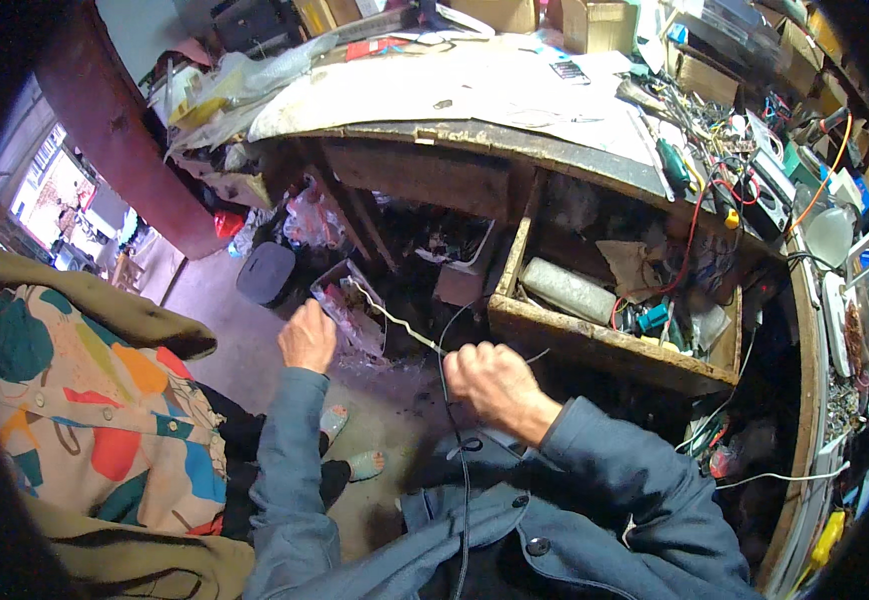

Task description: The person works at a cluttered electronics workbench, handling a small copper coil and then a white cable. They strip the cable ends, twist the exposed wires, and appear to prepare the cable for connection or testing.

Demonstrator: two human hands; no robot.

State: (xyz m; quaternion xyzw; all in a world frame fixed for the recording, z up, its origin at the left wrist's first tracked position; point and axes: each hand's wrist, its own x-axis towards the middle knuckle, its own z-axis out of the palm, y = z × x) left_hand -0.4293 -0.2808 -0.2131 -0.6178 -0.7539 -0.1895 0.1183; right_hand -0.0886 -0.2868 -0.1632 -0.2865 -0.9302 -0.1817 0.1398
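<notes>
My right hand [500,388] is closed in front of the open drawer, gripping a pale, kinked cord [400,322]. From that fist the cord stretches up and left over a box on the floor. A thin dark tip sticks out past the knuckles on the right. Lower down to the left, my left hand [308,337] is curled closed, its back toward me; whatever its fingers may hold is hidden. A dark thin cable [465,480] hangs down past my right fingers along my grey jacket.
A wooden drawer [615,335] juts from the workbench [385,100], holding a pale roll and loose parts. Wires and tools crowd the right side. A dark bin [267,274] and an open box [348,310] stand on the floor. Another person in a patterned shirt [105,410] is close on my left.
</notes>
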